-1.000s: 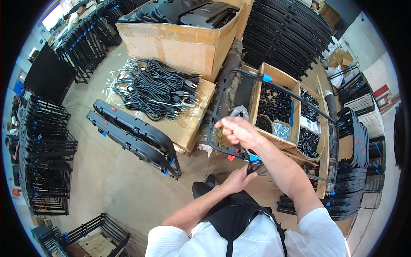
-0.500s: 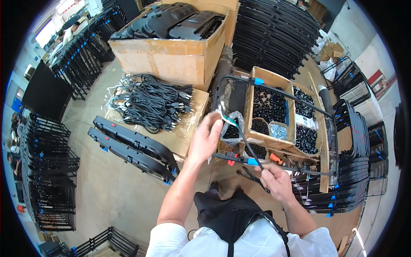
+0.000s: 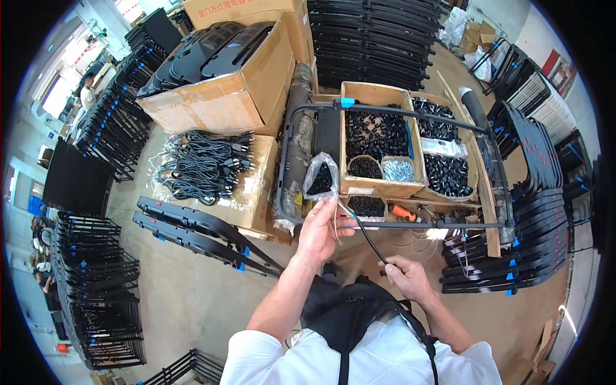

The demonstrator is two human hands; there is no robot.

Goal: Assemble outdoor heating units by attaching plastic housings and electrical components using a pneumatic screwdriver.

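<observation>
A black cable point(image 3: 371, 241) is stretched between my two hands, just on my side of a black tubular metal frame point(image 3: 420, 117). My left hand point(image 3: 317, 232) pinches its stripped end, where thin white and green wires point(image 3: 346, 209) show; one pale wire hangs below the fingers. Closed on the dark sheath, my right hand point(image 3: 410, 277) is lower and to the right. The frame lies over the parts boxes, with a blue clip point(image 3: 347, 102) on its far rail. Beside my left fingertips is a clear plastic bag point(image 3: 313, 188) of small black parts.
Wooden boxes point(image 3: 385, 188) hold black fittings and silver screws point(image 3: 398, 171). An orange-handled tool point(image 3: 402, 212) lies near the frame's front rail. To the left are bundled cables point(image 3: 204, 165) on cardboard, a carton point(image 3: 196, 106) of black covers and leaning black frame parts point(image 3: 186, 221). Frames are stacked point(image 3: 536, 240) at right.
The view has shifted, with the bench contents now further left. Both hands have come nearer to me relative to the bench, still holding the cable between them.
</observation>
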